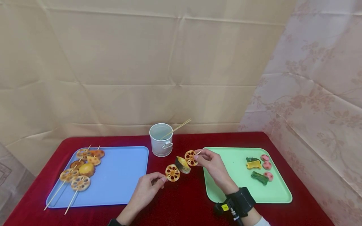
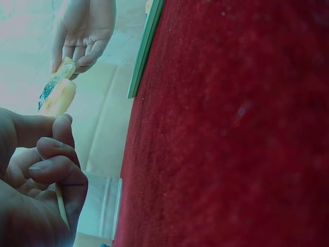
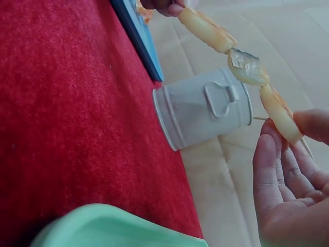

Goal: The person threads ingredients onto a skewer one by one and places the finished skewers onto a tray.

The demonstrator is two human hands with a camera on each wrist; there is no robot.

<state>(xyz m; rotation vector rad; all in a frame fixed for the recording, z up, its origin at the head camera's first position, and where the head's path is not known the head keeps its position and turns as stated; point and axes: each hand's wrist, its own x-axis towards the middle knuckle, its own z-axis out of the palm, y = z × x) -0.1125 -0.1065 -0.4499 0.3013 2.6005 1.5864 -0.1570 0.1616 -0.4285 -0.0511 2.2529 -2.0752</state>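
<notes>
Above the red cloth, my left hand [image 1: 147, 187] pinches a skewer at its lower end; in the left wrist view the bare wooden stick [image 2: 61, 206] runs under its curled fingers. Threaded on it are a lotus root slice [image 1: 172, 173] by the left hand, a dark-skinned yellow piece like pumpkin [image 1: 182, 165] in the middle, and a second lotus root slice [image 1: 190, 158]. My right hand [image 1: 214, 166] pinches that second slice between thumb and fingers. A short pointed tip [image 1: 199, 152] sticks out beyond it.
On the left, a blue tray [image 1: 121, 175] carries two loaded skewers [image 1: 80, 183]. A green tray [image 1: 226, 179] on the right holds green pieces [image 1: 259, 178], a yellow piece [image 1: 253, 164] and several pink round slices [image 1: 267, 165]. Behind the hands stands a white metal bucket [image 1: 161, 147] with thin sticks [image 1: 181, 124].
</notes>
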